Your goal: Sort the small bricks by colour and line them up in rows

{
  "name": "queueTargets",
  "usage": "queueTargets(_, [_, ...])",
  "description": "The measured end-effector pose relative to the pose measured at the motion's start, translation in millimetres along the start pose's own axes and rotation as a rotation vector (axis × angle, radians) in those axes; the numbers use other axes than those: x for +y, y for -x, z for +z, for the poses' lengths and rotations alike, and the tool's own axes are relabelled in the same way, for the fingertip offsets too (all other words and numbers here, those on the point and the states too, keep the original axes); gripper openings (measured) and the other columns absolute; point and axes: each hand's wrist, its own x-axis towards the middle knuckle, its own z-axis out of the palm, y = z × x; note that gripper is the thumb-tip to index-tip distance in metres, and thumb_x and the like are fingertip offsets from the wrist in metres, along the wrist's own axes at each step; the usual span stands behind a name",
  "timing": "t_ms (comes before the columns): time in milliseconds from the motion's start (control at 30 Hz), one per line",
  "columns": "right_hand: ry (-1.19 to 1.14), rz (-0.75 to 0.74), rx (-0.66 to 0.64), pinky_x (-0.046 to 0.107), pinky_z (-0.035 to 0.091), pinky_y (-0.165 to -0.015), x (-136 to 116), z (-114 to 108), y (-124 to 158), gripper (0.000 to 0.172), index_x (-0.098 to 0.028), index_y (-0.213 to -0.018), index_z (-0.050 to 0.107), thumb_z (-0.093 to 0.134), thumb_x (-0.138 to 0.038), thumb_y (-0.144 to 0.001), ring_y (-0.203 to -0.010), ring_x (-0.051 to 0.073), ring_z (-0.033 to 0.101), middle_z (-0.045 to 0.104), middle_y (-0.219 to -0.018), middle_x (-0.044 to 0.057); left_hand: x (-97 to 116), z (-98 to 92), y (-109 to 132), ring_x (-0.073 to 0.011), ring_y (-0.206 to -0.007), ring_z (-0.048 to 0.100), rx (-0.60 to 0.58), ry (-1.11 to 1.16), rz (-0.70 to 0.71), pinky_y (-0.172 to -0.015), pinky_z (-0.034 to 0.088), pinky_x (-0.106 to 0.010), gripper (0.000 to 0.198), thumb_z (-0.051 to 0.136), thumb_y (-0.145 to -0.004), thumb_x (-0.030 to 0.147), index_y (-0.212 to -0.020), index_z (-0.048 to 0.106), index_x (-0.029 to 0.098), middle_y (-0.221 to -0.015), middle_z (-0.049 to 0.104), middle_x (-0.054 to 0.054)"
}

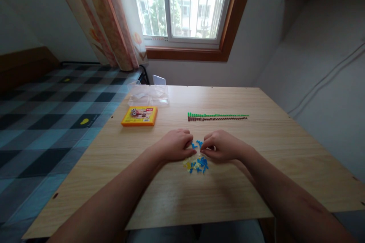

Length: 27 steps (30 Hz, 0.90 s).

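A small heap of little plastic pieces lies on the wooden table between my hands, with blue pieces (203,162) at its right and yellow pieces (188,165) at its left. My left hand (175,145) rests at the heap's left edge, fingers curled and thumb apart from them, with nothing visible between. Opposite it, my right hand (222,145) has thumb and forefinger drawn together in a pinch; whatever is in it is too small to make out. A few loose blue pieces (194,145) lie between the two hands.
Beyond my hands run a row of green pieces (211,115) and a row of dark red pieces (211,119). An orange-yellow box (139,116) lies at the left, before clear plastic containers (148,95). A checked bed (71,110) adjoins the table (159,201).
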Motion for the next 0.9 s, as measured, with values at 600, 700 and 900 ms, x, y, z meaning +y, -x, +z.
queueTargets(600, [-0.11, -0.047, -0.043, 0.022, 0.037, -0.06, 1.2, 0.5, 1.4, 0.02, -0.019, -0.085, 0.081, 0.062, -0.015, -0.082, -0.061, 0.01, 0.056, 0.071, -0.072, 0.002, 3.1, -2.8, 0.4, -0.0205, -0.081, 0.06, -0.008, -0.032, 0.034, -0.066, 0.04, -0.032, 0.03, 0.062, -0.086, 0.049, -0.079, 0.061, 0.02, -0.087, 0.063, -0.004])
queueTargets(700, [-0.136, -0.066, -0.066, 0.022, 0.038, -0.06, 0.3, 1.6, 1.0, 0.022, -0.019, -0.087, 0.081, 0.061, -0.014, -0.081, -0.059, 0.01, 0.055, 0.072, -0.073, 0.002, 4.1, -1.3, 0.0, -0.021, -0.082, 0.06, 0.002, -0.031, 0.018, -0.067, 0.041, -0.032, 0.029, 0.062, -0.086, 0.049, -0.081, 0.062, 0.02, -0.088, 0.064, -0.005])
queueTargets(900, [-0.089, -0.069, -0.105, 0.023, 0.036, -0.058, -1.9, 2.7, 0.0, 0.022, -0.019, -0.086, 0.081, 0.06, -0.015, -0.08, -0.057, 0.011, 0.054, 0.072, -0.07, 0.002, 2.1, 0.3, -0.2, -0.0216, -0.084, 0.061, 0.013, -0.029, 0.02, -0.07, 0.043, -0.033, 0.026, 0.062, -0.086, 0.045, -0.08, 0.062, 0.02, -0.09, 0.065, -0.005])
